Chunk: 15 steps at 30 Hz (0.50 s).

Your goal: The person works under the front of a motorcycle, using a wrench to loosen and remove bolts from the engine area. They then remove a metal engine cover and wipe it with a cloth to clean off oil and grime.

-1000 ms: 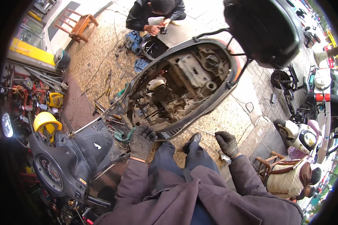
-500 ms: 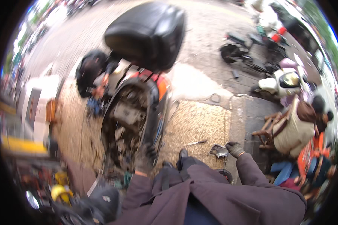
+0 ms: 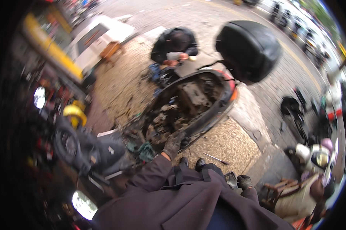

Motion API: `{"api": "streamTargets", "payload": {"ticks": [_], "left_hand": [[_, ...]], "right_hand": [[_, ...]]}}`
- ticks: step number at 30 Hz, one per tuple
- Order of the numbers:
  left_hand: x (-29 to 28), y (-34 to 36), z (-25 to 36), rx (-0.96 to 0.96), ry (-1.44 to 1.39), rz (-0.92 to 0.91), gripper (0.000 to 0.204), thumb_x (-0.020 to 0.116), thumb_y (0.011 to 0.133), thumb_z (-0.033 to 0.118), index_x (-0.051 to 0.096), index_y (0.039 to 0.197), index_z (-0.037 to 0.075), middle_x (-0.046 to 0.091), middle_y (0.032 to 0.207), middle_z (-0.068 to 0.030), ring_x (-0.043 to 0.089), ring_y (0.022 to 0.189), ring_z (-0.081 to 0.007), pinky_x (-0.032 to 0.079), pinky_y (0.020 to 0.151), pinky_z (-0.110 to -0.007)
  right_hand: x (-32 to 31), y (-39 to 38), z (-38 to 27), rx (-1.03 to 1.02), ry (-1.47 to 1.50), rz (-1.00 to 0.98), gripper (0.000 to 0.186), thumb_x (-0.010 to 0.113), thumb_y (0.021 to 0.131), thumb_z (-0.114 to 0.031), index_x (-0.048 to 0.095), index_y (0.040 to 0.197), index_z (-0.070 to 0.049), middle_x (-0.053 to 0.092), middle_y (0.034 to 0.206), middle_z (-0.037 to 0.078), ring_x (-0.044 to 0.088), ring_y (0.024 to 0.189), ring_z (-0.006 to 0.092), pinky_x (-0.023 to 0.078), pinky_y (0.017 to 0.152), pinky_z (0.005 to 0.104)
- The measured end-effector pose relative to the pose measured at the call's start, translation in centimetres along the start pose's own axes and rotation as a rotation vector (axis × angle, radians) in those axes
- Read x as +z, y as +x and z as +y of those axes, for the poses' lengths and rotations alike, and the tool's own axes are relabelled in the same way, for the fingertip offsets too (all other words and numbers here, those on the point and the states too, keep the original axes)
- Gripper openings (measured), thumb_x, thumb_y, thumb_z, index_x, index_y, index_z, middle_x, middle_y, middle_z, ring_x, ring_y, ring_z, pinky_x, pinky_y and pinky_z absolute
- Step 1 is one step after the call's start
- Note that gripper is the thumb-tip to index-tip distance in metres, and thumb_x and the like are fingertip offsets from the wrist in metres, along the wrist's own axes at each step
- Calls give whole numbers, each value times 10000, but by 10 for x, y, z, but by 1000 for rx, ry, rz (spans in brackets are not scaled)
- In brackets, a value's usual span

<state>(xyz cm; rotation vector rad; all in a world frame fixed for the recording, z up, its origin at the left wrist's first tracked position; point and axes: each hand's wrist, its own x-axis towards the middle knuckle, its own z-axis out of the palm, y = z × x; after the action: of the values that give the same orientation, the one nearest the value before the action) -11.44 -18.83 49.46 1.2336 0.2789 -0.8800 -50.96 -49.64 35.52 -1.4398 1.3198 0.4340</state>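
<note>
My gloved left hand (image 3: 174, 144) is at the lower rim of the scooter's opened body (image 3: 196, 97), its blurred fingers over the edge; their grip is unclear. Mechanical parts show inside the body. Down at the right, my gloved right hand (image 3: 244, 182) has curled fingers, beside a silvery item (image 3: 231, 180); anything inside the fingers is hidden. A long screwdriver (image 3: 215, 158) lies on the speckled ground above my hands. A green rag (image 3: 145, 152) is left of my left hand.
A co-worker (image 3: 174, 44) crouches behind the scooter, both hands together. A black top case (image 3: 247, 50) overhangs the rear. Grey front cowling (image 3: 104, 151) and a yellow helmet (image 3: 74, 115) are left. A wooden chair (image 3: 276, 188), white scooter (image 3: 318, 159) and black bike (image 3: 292, 115) are right.
My view swung toward the street and has turned back. My left hand has moved rightward along the scooter's rim, relative to a second ago. My right hand sits lower in view.
</note>
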Motion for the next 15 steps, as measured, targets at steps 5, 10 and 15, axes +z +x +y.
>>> {"api": "streamTargets", "payload": {"ticks": [5,10,15], "left_hand": [[-63,-56,-29,142,-114,377,245,633,950,257,648,1076,48,683,855,-48,619,629,-120,512,557,-276],[-101,-122,-81,189,-441,516,168,633,949,198,611,1044,61,624,810,-44,575,606,-129,485,500,-314],[-122,-166,-126,227,-542,711,168,637,950,197,633,1024,46,635,823,-57,589,643,-145,496,531,-322]], "right_hand": [[3,51,-95,-95,-118,-164,196,618,879,-229,654,942,-47,627,715,70,569,512,183,456,439,334],[31,88,-206,-287,-266,-236,207,629,875,-231,647,968,-47,570,659,31,527,496,145,428,435,309],[102,72,-267,-387,-354,-458,212,644,911,-220,640,1046,-56,597,752,23,534,538,137,425,449,285]]}}
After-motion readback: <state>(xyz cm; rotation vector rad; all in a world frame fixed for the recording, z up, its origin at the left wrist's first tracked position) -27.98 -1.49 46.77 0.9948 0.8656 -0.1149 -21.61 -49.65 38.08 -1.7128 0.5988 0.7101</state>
